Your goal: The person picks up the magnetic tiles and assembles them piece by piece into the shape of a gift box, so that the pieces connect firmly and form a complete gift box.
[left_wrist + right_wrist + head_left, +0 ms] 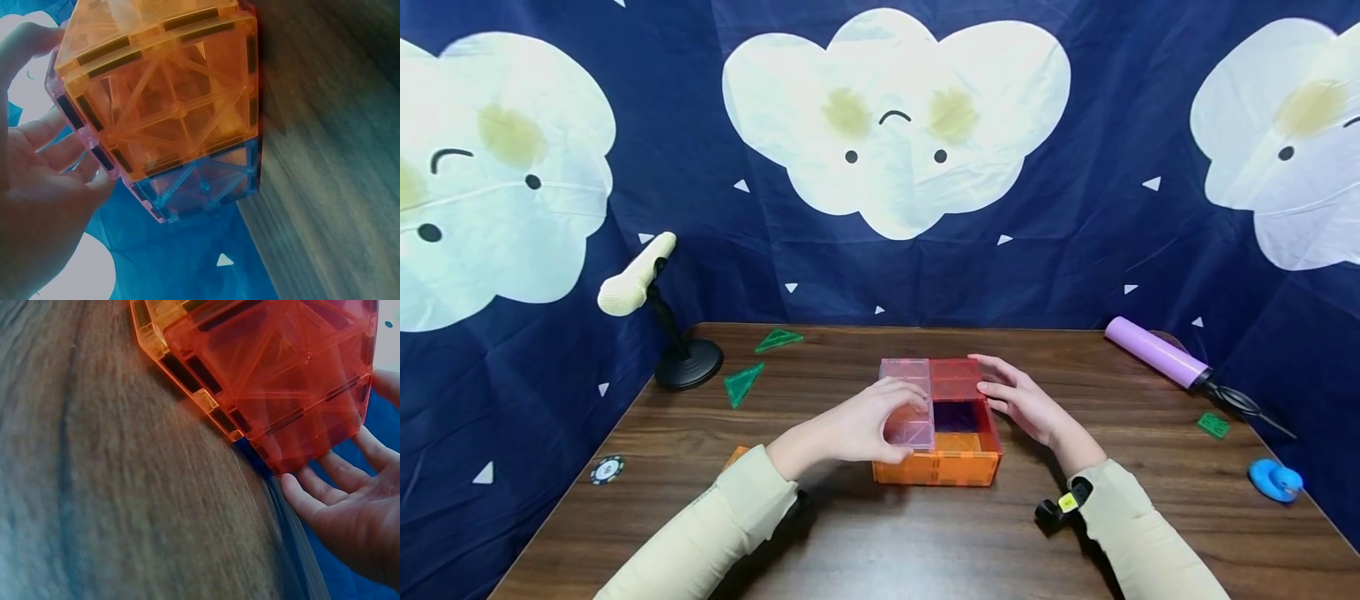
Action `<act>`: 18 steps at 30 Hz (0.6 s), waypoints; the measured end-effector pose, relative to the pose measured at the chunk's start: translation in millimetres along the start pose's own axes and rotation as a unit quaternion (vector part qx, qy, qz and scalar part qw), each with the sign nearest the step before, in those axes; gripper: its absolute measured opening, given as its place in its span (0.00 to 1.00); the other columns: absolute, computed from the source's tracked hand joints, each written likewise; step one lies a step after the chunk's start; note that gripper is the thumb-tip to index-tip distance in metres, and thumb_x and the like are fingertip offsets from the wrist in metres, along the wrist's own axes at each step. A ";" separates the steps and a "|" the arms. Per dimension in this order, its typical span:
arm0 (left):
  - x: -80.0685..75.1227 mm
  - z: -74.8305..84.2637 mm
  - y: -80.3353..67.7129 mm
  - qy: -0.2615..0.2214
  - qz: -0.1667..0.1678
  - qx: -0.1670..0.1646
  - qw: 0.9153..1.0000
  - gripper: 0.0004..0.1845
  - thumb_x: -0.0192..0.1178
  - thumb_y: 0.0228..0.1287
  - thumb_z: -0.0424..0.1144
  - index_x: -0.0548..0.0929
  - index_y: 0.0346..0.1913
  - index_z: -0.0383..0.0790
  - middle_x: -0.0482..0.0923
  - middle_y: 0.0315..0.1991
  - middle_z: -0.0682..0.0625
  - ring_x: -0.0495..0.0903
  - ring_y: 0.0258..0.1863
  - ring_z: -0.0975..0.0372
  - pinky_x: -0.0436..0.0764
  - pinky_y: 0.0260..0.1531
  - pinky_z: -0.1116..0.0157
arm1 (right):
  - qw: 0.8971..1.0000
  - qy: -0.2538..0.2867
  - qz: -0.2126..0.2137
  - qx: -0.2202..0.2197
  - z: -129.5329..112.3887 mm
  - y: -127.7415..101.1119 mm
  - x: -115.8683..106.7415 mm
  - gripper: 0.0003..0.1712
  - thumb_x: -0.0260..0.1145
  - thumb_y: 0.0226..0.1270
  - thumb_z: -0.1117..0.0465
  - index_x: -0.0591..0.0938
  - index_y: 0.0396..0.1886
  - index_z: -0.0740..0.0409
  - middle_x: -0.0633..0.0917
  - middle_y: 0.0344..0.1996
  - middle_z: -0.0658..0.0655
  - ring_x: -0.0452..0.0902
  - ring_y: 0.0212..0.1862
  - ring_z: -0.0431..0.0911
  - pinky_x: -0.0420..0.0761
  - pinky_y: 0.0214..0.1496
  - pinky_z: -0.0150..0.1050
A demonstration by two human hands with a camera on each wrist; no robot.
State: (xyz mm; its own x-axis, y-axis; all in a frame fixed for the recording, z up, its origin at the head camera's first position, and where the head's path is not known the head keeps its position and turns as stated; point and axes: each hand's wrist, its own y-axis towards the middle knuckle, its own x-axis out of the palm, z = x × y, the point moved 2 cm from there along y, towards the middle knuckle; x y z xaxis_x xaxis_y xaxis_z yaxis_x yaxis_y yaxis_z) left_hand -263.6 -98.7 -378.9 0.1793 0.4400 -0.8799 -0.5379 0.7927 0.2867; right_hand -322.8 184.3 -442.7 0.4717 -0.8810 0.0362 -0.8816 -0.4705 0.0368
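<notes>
A box of see-through magnetic tiles (936, 469) stands mid-table, with orange walls in front, red ones on the right and a blue tile (203, 187) low in the left wrist view. Pink tiles (913, 435) lie along the left of its top, and a red tile (953, 379) covers the back right; the front right corner is uncovered. My left hand (868, 423) curves over the pink tiles, gripping them with the thumb at the front edge. At the back right corner, my right hand (1018, 396) touches the red tile's edge with extended fingers.
Two green triangle tiles (744, 384) lie back left, near a microphone on a stand (682, 364). A poker chip (606, 470) is at the left edge. On the right are a purple tube with a whisk-like end (1157, 352), a green piece (1213, 425) and a blue toy (1275, 481).
</notes>
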 end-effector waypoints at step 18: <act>-28.7 16.3 -113.1 0.079 0.015 -0.306 0.949 0.26 0.71 0.63 0.44 0.80 0.59 0.31 0.81 0.54 0.39 0.79 0.56 0.44 0.77 0.55 0.43 | 1.000 0.016 -0.003 0.009 0.9 -1.2 4.0 0.36 0.59 0.78 0.61 0.58 0.81 0.58 0.63 0.75 0.67 0.73 0.65 0.47 0.76 0.63 0.39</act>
State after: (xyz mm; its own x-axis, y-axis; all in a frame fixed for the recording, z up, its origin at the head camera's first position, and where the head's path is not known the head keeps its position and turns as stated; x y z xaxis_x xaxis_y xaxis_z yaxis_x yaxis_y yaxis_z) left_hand -194.5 -194.2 -379.9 0.0565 0.3519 -0.9343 -0.9268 0.3666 0.0820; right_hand -319.9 181.4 -443.5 0.4772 -0.8762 0.0680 -0.8787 -0.4771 0.0184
